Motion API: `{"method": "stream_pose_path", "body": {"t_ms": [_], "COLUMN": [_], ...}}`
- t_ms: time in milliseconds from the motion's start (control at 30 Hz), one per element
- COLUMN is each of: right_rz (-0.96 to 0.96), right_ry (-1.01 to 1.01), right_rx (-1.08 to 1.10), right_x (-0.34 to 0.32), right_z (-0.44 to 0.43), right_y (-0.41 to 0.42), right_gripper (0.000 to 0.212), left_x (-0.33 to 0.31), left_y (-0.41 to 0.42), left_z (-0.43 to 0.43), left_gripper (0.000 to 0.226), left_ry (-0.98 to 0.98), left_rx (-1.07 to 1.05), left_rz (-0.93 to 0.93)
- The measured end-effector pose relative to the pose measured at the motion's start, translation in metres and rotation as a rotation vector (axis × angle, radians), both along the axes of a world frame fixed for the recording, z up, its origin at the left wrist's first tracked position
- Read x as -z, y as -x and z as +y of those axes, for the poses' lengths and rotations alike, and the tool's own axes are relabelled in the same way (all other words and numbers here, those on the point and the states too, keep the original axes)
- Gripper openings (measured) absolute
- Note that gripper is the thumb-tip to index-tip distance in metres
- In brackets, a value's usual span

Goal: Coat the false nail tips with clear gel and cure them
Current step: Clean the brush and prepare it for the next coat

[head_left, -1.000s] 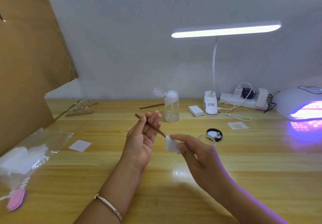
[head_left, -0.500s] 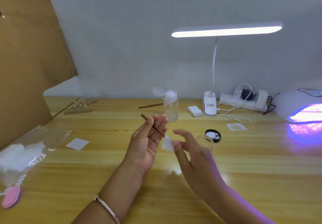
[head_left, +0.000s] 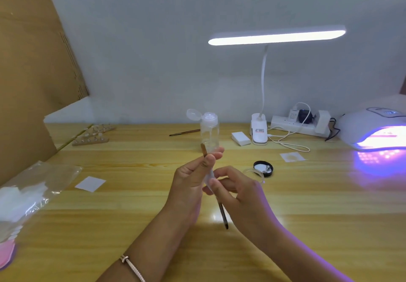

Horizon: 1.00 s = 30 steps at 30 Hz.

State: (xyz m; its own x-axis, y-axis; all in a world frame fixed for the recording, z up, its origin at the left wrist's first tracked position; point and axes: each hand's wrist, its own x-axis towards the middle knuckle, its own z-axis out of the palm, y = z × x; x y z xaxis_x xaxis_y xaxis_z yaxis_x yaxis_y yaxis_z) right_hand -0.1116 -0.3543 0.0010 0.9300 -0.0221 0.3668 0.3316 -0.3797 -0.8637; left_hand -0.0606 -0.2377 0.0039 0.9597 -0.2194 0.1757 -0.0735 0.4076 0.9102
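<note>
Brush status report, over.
Left hand grips the brush. Right hand pinches a white wipe against its shaft. Nail tips sit on stands back left; cure lamp lit at right. Clear jar close behind right hand.

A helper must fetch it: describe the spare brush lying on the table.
Find the lit desk lamp at the back of the table, then the clear pump bottle left of it. The spare brush lies flat left of that bottle, untouched, unlike the held brush in the left hand.

Desk lamp (head_left: 276, 37), power strip (head_left: 283, 123), possibly cardboard (head_left: 33, 62)
</note>
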Motion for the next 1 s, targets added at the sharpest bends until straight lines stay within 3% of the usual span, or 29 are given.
{"method": "stream_pose_path", "body": {"t_ms": [200, 267, 433, 600, 733, 833, 1000], "right_rz": [0.164, 0.138, -0.144, -0.198, -0.238, -0.239, -0.043], "right_ry": [0.084, 0.102, -0.120, -0.030, -0.033, -0.034, 0.107], "right_rx": [-0.101, -0.097, 0.154, 0.135, 0.125, 0.096, -0.077], "right_x": [0.013, 0.012, -0.015, -0.009, -0.008, -0.009, -0.003], "right_z": [-0.001, -0.002, -0.015, 0.000, 0.009, 0.010, 0.003], "right_y": [0.008, 0.008, -0.005, -0.011, -0.008, -0.001, 0.011], "right_gripper": [0.013, 0.015, 0.019, 0.023, 0.032, 0.025, 0.015], "left_x": [-0.015, -0.017, -0.021, -0.019, -0.016, -0.020, -0.034], "left_y": [-0.026, -0.035, -0.031, -0.001, 0.013, 0.013, -0.004], "left_z": [0.036, 0.056, 0.050, 0.008, -0.006, -0.007, 0.005], "left_gripper": [0.012, 0.017, 0.020, 0.033, 0.033, 0.032, 0.022], "left_ry": [0.401, 0.476, 0.196, -0.120, -0.101, -0.049, 0.094], "left_rx": [-0.200, -0.281, -0.257, -0.032, 0.046, 0.026, -0.135], "left_rz": [0.123, 0.138, 0.026, -0.164, -0.109, -0.106, -0.031]}}
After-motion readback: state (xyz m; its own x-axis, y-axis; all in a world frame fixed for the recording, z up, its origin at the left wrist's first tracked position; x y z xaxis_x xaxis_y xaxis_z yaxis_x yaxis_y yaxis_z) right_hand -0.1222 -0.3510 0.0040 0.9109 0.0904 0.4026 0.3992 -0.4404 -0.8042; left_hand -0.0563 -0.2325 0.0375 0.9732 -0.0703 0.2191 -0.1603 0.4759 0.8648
